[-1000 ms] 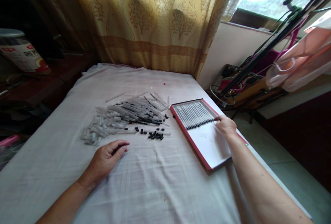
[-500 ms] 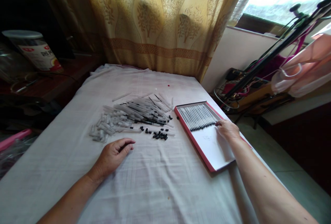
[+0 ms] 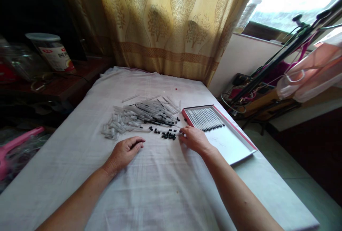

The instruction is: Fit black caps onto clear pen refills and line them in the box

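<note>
My right hand [image 3: 195, 139] is at the left edge of a shallow red-rimmed box [image 3: 235, 154], its fingertips pinched on the end of a clear pen barrel [image 3: 179, 134] lying beside the black caps. In the box, a row of clear pens [image 3: 204, 117] lies side by side, black ends toward me. My left hand [image 3: 127, 152] rests on the cloth, fingers loosely curled and thumb apart, with nothing in it. Beyond it are a heap of clear caps [image 3: 114, 126], a pile of pen barrels and dark refills [image 3: 149, 111], and several small black plugs [image 3: 168, 136].
A white cloth [image 3: 149, 188] covers the table. A tiny red piece [image 3: 176, 89] lies near the back. Behind hangs a gold curtain [image 3: 160, 21]. A lidded jar [image 3: 55, 53] stands on the dark cabinet at left, a pink-handled item [image 3: 21, 142] below. A black stand [image 3: 278, 60] leans at right.
My right hand has moved left from the row of pens in the box to the loose pieces beside it. My left hand stays resting on the cloth. The view has shifted slightly.
</note>
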`<state>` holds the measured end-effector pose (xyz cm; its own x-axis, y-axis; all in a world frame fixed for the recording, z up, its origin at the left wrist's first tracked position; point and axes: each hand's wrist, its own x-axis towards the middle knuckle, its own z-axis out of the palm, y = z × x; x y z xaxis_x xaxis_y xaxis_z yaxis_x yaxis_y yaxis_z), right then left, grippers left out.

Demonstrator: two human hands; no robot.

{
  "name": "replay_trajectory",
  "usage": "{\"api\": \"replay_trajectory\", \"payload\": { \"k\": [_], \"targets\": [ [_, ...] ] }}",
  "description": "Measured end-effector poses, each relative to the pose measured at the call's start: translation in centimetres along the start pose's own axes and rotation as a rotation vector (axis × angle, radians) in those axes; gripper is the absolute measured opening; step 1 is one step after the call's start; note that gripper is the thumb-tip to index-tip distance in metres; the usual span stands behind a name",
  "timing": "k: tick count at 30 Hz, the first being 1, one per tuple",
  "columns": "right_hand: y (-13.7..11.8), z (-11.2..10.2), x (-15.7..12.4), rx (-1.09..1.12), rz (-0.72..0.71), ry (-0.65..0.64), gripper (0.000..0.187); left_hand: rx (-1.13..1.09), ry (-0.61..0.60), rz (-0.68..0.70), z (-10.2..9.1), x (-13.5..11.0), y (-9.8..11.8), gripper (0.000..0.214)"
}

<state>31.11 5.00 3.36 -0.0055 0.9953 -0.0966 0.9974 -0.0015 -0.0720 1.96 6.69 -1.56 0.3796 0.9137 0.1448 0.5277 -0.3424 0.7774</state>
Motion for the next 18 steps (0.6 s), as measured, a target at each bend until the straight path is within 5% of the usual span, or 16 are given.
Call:
{"api": "replay_trajectory", "payload": {
  "k": [5,8,12,18],
  "targets": [
    [0.1,1.5,-1.3,0.020,0.094,0.059,0.019,0.034,-0.013,0.035,0.2,-0.1,-0.3,0.032],
    [-0.1,2.2,-2.7,0.169,0.137,0.185,0.020,0.115,0.088,0.191,0.3,-0.5,-0.2,0.030],
    [-2.4,3.2,-4.7,0.528,-0.075,0.397,0.018,0.331,0.283,0.488,0.5,-0.9,0.4,0.033],
    [-4.4,4.0,-4.8,0.708,-0.248,0.378,0.018,0.471,0.087,0.528,1.4,-1.0,0.0,0.026]
  ]
}}
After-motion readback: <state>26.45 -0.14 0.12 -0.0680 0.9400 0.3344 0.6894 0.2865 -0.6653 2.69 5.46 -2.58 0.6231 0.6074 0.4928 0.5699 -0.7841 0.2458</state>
